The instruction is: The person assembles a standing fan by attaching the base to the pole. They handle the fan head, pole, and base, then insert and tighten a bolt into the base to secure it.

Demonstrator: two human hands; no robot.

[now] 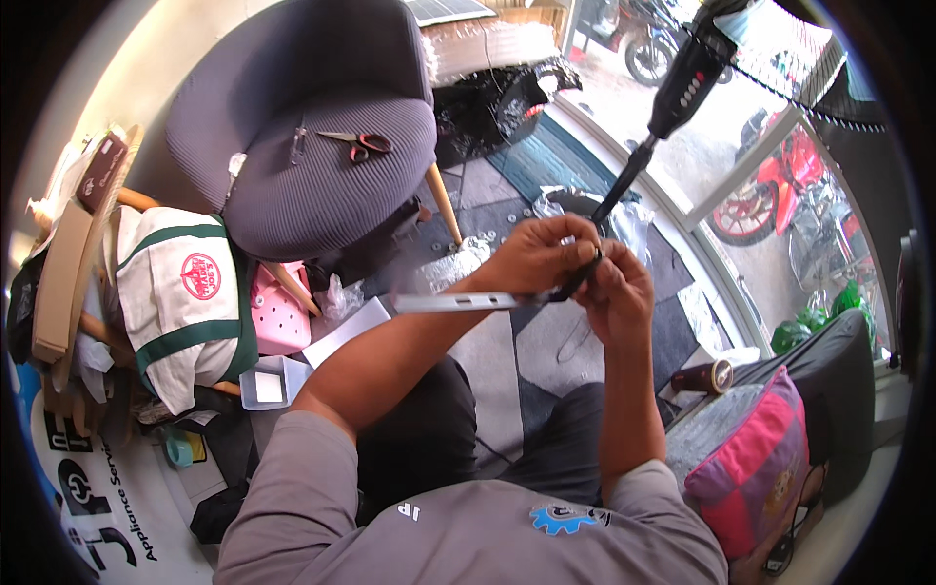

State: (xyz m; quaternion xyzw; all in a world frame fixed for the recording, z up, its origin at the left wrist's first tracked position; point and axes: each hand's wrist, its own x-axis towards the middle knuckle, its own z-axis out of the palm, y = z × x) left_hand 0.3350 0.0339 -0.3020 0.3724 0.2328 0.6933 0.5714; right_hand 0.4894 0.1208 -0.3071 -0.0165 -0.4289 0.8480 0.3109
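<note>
My left hand (549, 255) reaches across from the left, its thumb and fingers closed in a pinch on a small dark part (596, 255). Facing it, my right hand (621, 291) has bent fingers closed at the same spot. A black end piece (568, 288) runs down-left from between the fingers and meets a silver slotted bar (466, 302), which passes in front of my left wrist. The bar's left end is blurred. Fingers hide most of the small part, and its kind is unclear.
A black fan pole (624, 182) with a control box (690, 83) rises just beyond my hands. Ahead left, a grey chair (322, 185) bears scissors (359, 144). A canvas bag (185, 292) and pink basket (281, 310) stand left; a pink-purple cushion (751, 458) lies right.
</note>
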